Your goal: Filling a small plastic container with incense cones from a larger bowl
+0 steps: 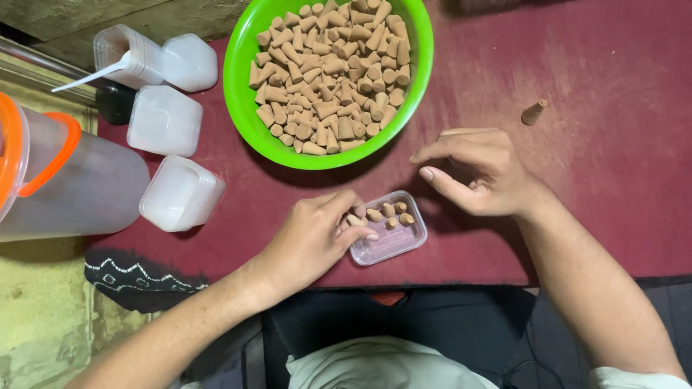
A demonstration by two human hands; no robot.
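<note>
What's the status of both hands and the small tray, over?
Left hand setting a cone into the small clear tray. Right hand hovering, empty. Green bowl of cones behind; nothing blocking.

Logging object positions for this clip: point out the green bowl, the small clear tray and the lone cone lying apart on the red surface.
green bowl (238, 61): head view, on its left rim.
small clear tray (393, 248): head view, on its bare near half.
lone cone (534, 112): head view, mid-body.

Small clear plastic tray (390, 238), rectangular, lidless, flat on the maroon mat (613, 144), slightly skewed. About five tan cones (389, 211) stand along its far edge; one more (355, 220) is pinched at its left end.
</note>
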